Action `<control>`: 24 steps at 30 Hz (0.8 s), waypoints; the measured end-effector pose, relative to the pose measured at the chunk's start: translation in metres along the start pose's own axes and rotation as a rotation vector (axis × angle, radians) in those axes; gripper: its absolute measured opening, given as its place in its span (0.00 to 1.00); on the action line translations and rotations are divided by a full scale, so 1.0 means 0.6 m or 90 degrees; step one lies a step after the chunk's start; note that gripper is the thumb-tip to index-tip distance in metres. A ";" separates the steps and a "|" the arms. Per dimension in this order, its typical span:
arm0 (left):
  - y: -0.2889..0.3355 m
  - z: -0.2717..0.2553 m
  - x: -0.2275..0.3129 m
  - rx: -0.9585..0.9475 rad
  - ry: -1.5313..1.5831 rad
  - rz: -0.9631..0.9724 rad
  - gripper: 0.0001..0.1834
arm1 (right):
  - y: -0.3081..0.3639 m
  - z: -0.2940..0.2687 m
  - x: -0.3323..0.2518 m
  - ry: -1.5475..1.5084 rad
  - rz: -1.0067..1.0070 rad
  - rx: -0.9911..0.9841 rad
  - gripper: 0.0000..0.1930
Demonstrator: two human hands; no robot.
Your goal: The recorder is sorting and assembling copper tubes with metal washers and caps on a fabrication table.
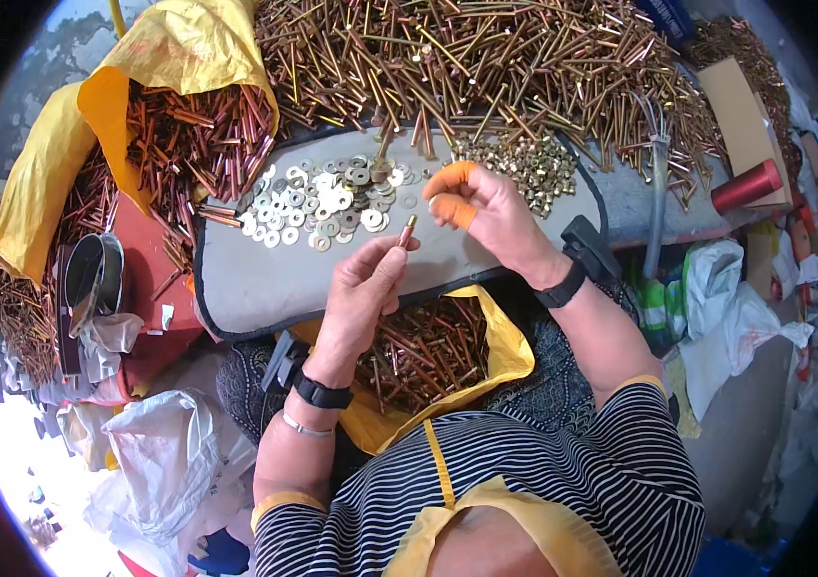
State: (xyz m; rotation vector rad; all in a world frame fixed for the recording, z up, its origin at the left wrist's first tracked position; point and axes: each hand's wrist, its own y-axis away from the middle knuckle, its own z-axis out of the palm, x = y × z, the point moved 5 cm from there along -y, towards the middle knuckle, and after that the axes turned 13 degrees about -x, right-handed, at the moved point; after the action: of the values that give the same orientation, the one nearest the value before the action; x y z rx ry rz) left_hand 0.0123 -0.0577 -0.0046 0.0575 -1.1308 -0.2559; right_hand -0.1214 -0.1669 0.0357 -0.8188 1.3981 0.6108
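Observation:
My left hand (363,290) is closed, with thumb and fingers pinching a copper-coloured sleeve anchor (409,231) whose brass-coloured end points up and away. Just right of it, my right hand (488,213) has orange covers on thumb and forefinger. Those fingertips curl toward each other; whatever they pinch is too small to make out. Both hands are above a grey padded board (264,279). A spread of flat silver washers (317,207) lies on its left half. Small brass-coloured nuts (529,168) are heaped beyond my right hand.
Long bolts (486,58) form a big pile at the back. A yellow sack (188,38) at left spills copper-coloured sleeves (202,135). Another yellow sack (510,361) of sleeves sits on my lap. A red cylinder (747,187) and cardboard (741,115) stand at right.

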 end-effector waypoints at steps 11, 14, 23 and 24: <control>0.004 0.018 -0.009 -0.159 0.177 -0.129 0.14 | 0.031 0.009 -0.024 0.105 -0.054 -0.055 0.05; 0.006 0.023 -0.014 -0.184 0.213 -0.136 0.14 | 0.030 0.014 -0.045 0.273 -0.104 -0.130 0.06; 0.013 0.027 -0.001 -0.062 -0.156 -0.048 0.12 | 0.041 0.013 -0.027 0.324 -0.064 -0.066 0.05; 0.013 0.024 0.001 -0.034 -0.249 0.023 0.12 | 0.039 0.018 -0.027 0.338 -0.072 -0.064 0.05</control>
State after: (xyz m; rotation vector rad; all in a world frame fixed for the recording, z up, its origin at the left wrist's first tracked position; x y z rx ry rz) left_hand 0.0008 -0.0488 0.0035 -0.0629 -1.5110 -0.2713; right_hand -0.1348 -0.1426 0.0484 -1.1905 1.7927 0.3902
